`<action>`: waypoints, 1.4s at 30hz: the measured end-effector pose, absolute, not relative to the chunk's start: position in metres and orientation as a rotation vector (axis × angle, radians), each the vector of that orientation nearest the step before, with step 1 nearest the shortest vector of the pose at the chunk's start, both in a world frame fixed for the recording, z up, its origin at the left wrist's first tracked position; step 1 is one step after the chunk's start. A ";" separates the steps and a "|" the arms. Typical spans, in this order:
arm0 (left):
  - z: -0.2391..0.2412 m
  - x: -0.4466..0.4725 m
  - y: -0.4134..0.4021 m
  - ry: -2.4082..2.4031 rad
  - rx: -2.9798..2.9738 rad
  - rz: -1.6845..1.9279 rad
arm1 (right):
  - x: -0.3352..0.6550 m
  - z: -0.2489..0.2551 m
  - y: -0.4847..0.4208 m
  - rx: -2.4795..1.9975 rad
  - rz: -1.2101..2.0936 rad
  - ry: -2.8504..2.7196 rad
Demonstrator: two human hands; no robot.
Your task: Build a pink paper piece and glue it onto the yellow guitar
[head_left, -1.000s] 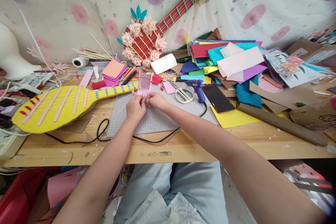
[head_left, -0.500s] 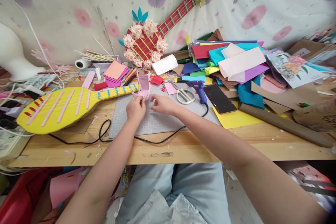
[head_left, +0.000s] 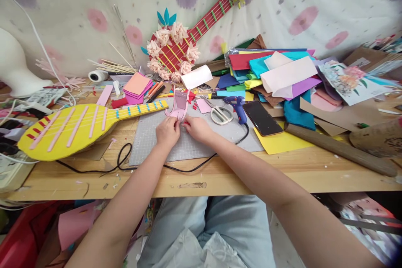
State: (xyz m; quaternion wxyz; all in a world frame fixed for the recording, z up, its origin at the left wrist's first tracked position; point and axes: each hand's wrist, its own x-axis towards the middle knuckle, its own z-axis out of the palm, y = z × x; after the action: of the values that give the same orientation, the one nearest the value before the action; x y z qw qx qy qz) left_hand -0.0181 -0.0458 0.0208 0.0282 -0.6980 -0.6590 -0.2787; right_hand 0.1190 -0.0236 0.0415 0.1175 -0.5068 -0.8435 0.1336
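Observation:
A folded pink paper piece with curved, pointed edges stands up over the grey cutting mat. My left hand is closed, pinching its near edge. Beside it, my right hand is also closed, its fingertips together at the same near edge; the exact pinch is partly hidden. To the right on the mat lie scissors with pale handles and a blue glue gun. A yellow paper lute lies at the left, its neck tip close to the pink piece.
A red paper instrument with roses leans at the back. Heaped coloured sheets, a phone and a brown stick lie at the right. The black cord crosses in front of the hands. Several markers lie behind.
My right hand has moved left, and its parted fingers have closed at the near edge of the pink paper piece. My left hand and the paper have shifted slightly right.

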 end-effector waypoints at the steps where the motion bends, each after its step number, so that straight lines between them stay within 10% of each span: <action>1: 0.021 -0.017 -0.046 -2.039 -2.155 -0.852 | 0.118 0.042 -0.023 -1.482 0.385 -2.478; 42: 0.015 -0.044 -0.036 -2.399 -2.029 -1.196 | 0.120 0.023 -0.029 -1.452 0.198 -2.469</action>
State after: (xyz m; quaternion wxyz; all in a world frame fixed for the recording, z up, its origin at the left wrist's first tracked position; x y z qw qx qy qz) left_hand -0.0442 -0.0358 0.0155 -0.1098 -0.5999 -0.7092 -0.3537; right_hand 0.1201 -0.0294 0.0229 0.1348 -0.5010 -0.8521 0.0684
